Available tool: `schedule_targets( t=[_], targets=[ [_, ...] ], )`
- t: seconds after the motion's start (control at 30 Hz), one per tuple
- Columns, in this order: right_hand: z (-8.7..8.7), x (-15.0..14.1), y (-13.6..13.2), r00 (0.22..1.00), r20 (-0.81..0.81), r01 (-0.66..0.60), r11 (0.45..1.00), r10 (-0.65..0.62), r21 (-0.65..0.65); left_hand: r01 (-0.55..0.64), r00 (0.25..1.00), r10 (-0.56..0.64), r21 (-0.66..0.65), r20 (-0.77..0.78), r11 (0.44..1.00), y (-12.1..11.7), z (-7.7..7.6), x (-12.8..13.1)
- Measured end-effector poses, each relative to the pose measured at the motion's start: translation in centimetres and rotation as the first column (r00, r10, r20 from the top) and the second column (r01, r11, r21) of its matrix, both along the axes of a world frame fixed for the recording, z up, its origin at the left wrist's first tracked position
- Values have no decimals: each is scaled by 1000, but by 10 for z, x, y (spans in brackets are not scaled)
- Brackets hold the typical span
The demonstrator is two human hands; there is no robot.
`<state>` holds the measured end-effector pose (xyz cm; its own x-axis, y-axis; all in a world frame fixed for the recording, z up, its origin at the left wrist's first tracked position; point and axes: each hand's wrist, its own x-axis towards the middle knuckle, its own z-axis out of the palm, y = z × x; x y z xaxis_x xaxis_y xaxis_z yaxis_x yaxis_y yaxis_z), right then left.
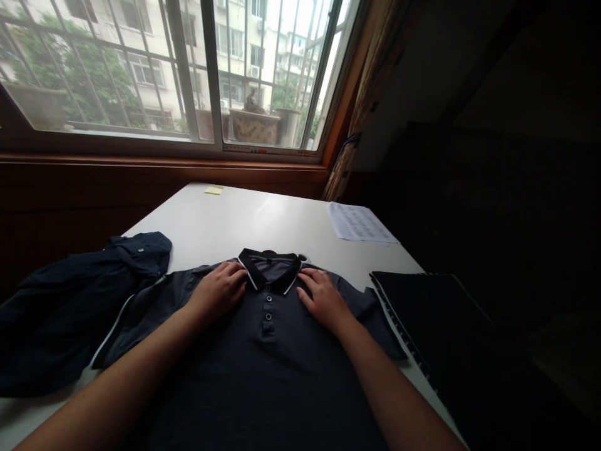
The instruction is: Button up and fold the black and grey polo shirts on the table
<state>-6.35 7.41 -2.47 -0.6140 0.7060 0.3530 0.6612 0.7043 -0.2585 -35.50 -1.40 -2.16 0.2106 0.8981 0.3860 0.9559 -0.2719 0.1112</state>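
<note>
A dark grey polo shirt (282, 357) lies spread face up on the white table, its collar toward the window. The black collar (256, 275) has white edging and is folded down; below it runs a short placket with light-rimmed buttons. My left hand (220, 289) rests on the shirt beside the left collar edge, fingertips touching it. On the opposite side my right hand (323, 297) touches the right collar edge, its thumb apart from the fingers. Both hands look open, with fingers laid on the cloth. The shirt's lower part runs out of view toward me.
A dark blue garment (70, 300) lies bunched at the left, against the shirt's sleeve. To the right is a dark flat item (422, 307). Printed sheets (360, 223) and a yellow sticky note (214, 190) lie on the white table (277, 216) near the barred window.
</note>
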Motion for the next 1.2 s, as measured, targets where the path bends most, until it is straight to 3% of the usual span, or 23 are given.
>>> schedule_targets(
  t=[0.2,0.4,0.53,0.7,0.9,1.2],
  targets=[
    [-1,-1,-6,992,124,5,999,1,-44,-38,999,37,-44,-19,998,2,-15,-4],
    [4,8,-13,971,229,-45,995,64,-85,-52,998,50,-103,-25,993,3,-18,-6],
    [9,43,-17,961,266,-54,997,69,-63,-62,998,58,-120,-34,991,4,-19,-7],
    [13,104,-30,980,192,53,998,-59,34,-62,998,59,-132,-24,989,4,-19,-9],
    [17,133,-76,976,110,177,979,-188,100,-72,997,68,-161,-35,984,1,-18,-15],
    [11,125,-161,992,44,124,991,-121,-58,-68,996,54,-236,-64,969,-13,-10,-45]
  ],
)
